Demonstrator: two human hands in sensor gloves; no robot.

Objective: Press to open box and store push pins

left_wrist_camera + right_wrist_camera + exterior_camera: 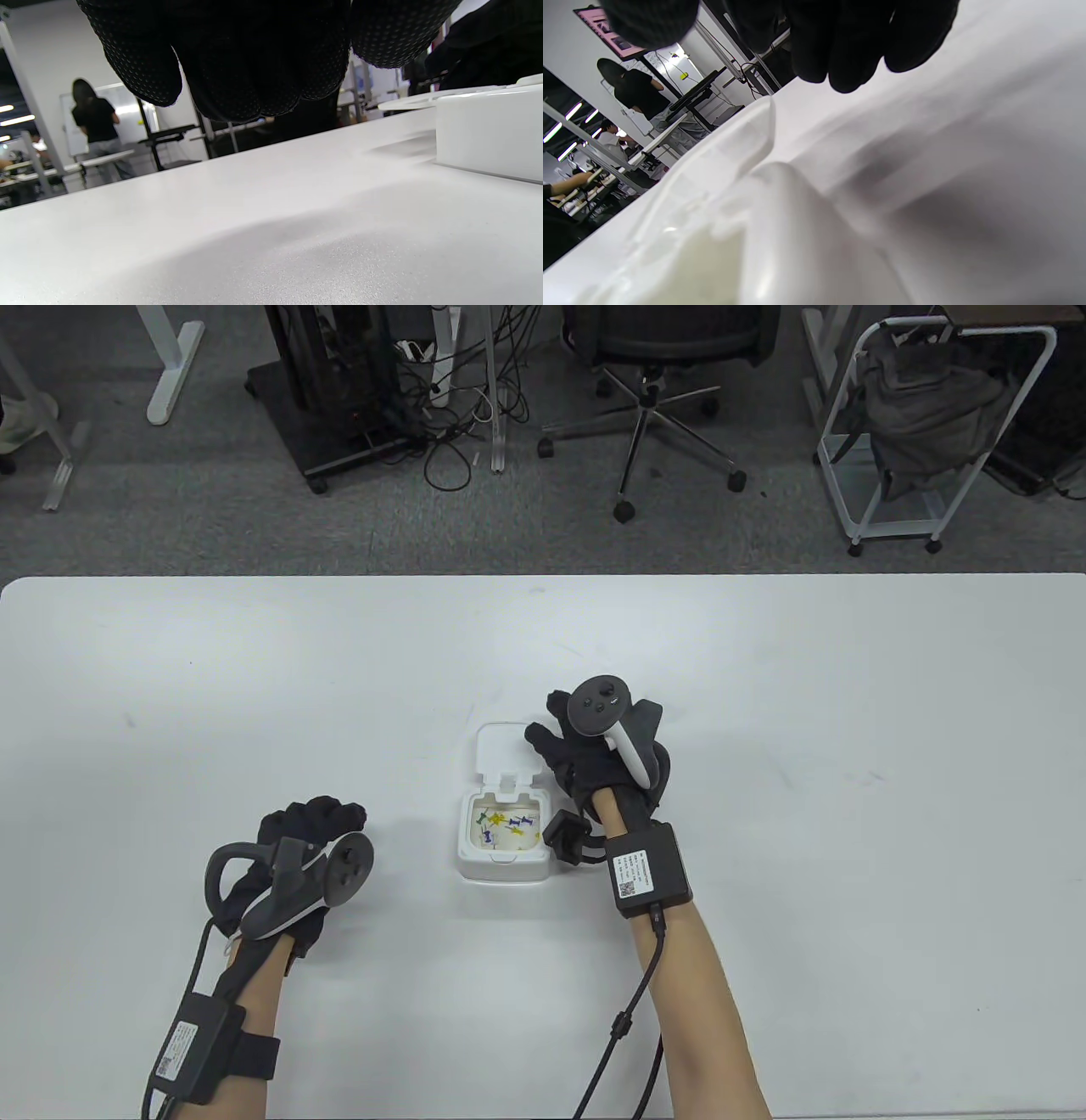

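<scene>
1. Grey carpet is showing beyond the white table (pixel 254 661), with a desk leg, a black cart, tangled cables, an office chair (pixel 670 381) and a white rack holding a grey bag (pixel 925 407) standing along the far side.
2. Left hand (pixel 293 848) is lying on the table well left of the box, its fingers (pixel 237 72) loosely curled, hanging just above the surface and gripping nothing.
3. Box (pixel 502 836) is sitting near the table's middle, between the two hands, its lid (pixel 507 749) swung open and lying back flat toward the far edge; box and lid together are running lengthwise from near to far, hinge on the far side.
4. Push pins (pixel 509 824), yellow, blue and green, are lying loose inside the box, pointing various ways.
5. Right hand (pixel 594 751) is hovering just right of the lid, its thumb reaching toward the lid's right edge; the fingers (pixel 848 51) are hanging bunched and relaxed, holding nothing visible. Whether the thumb is touching the lid is unclear.
</scene>
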